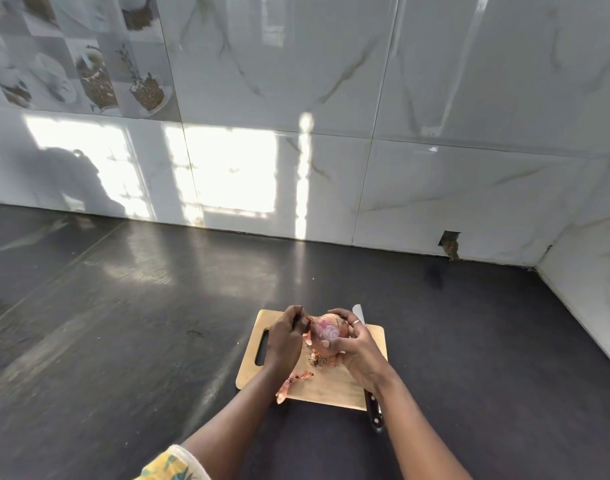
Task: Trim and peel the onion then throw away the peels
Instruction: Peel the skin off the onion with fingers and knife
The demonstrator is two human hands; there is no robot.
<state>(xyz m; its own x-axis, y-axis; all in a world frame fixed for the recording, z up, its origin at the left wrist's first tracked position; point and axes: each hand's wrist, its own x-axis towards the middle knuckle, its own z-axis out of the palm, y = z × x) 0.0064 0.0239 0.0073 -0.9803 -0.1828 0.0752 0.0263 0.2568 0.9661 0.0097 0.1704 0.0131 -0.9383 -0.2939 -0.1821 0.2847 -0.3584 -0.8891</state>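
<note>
While both hands meet over the board, the partly peeled reddish-pink round onion point(326, 332) sits in the R hand point(355, 344), over the far half of the light wooden rectangular cutting board point(331, 389) w/ a slot handle; whether bulb touches wood cannot be told. R fingers curl round the bulb's far side and the thumb presses its near face, i.e. clamped on the onion. A thin metal ring point(355, 322) shows on one R finger. L hand point(284, 336): fingers bunched together, pinching a papery strip of skin point(307, 336) at the bulb's left edge. On the board just below the onion lies a small dark root trimming point(318, 360); nearer the front-left edge lie loose curled orange-pink peels point(291, 381), one overhanging the front edge. A knife point(374, 408) w/ steel blade and black riveted handle lies along the board's R side, mostly hidden under the R forearm; blade tip shows beyond the fingers, handle juts off the front. Board rests on a dark grey glossy counter point(123, 341), backed by white marble-look wall tiles point(400, 133). Yellow patterned sleeve point(171, 467) at L elbow.
</note>
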